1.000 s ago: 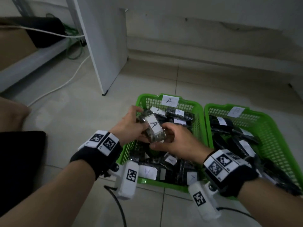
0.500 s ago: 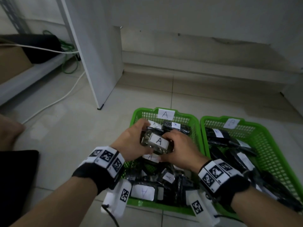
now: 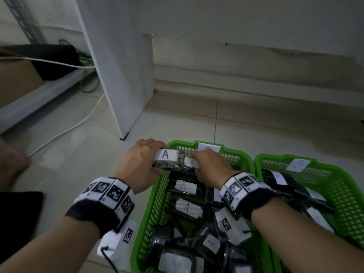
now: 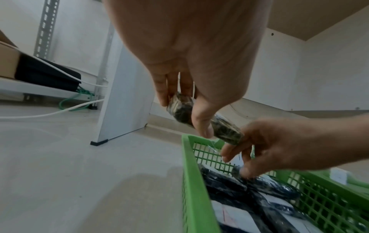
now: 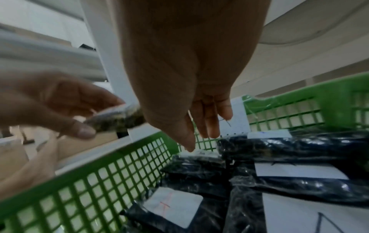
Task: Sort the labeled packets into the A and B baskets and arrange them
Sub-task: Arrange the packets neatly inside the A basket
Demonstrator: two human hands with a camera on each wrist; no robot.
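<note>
Pale floor tiles [image 3: 65, 154] carry two green baskets side by side — the A basket [image 3: 157, 203] on the left, the B basket [image 3: 342, 196] on the right, both full of dark labeled packets. Over the far left corner of the A basket, the left hand [image 3: 137, 164] pinches a packet marked A [image 3: 168, 159] between thumb and fingers. The right hand [image 3: 210, 168] reaches in beside it, fingers straight and apparently touching a packet in the basket [image 4: 265, 184] — motion blur hides the contact.
</note>
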